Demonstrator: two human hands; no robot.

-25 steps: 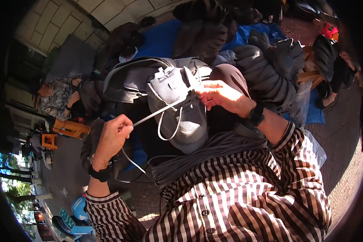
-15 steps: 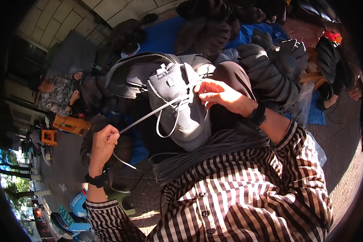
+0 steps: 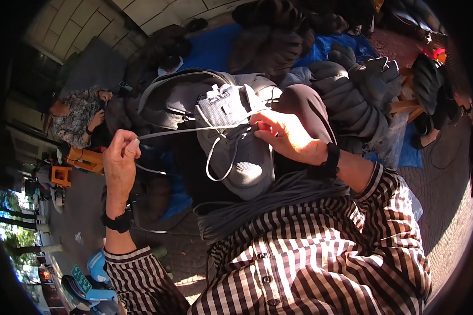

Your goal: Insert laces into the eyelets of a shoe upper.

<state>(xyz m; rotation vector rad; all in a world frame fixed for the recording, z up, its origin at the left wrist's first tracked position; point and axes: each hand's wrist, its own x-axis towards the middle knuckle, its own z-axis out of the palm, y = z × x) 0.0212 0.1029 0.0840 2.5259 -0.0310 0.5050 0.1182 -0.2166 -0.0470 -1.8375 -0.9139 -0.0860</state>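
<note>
A grey mesh shoe [image 3: 227,113] rests on my lap, its toe toward me. A pale grey shoelace [image 3: 186,129] runs taut from its eyelets out to the left. My left hand [image 3: 120,160] pinches that lace well away from the shoe, and a loose tail hangs below the fingers. My right hand [image 3: 291,136] is closed at the shoe's right edge, thumb and fingertips pinched where the lace meets the eyelets. A slack loop of lace droops over the shoe's left side. A bundle of grey laces [image 3: 278,194] lies across my lap.
Another grey shoe [image 3: 163,100] lies just beyond, to the left. Dark grey stacked shoes [image 3: 347,100] sit at the right, over blue sheeting [image 3: 210,44]. A seated person [image 3: 76,118] is at the far left, near an orange stool [image 3: 61,176].
My left hand has moved up and to the left, drawing the lace out longer and nearly level. My right hand has shifted slightly down, staying at the eyelets.
</note>
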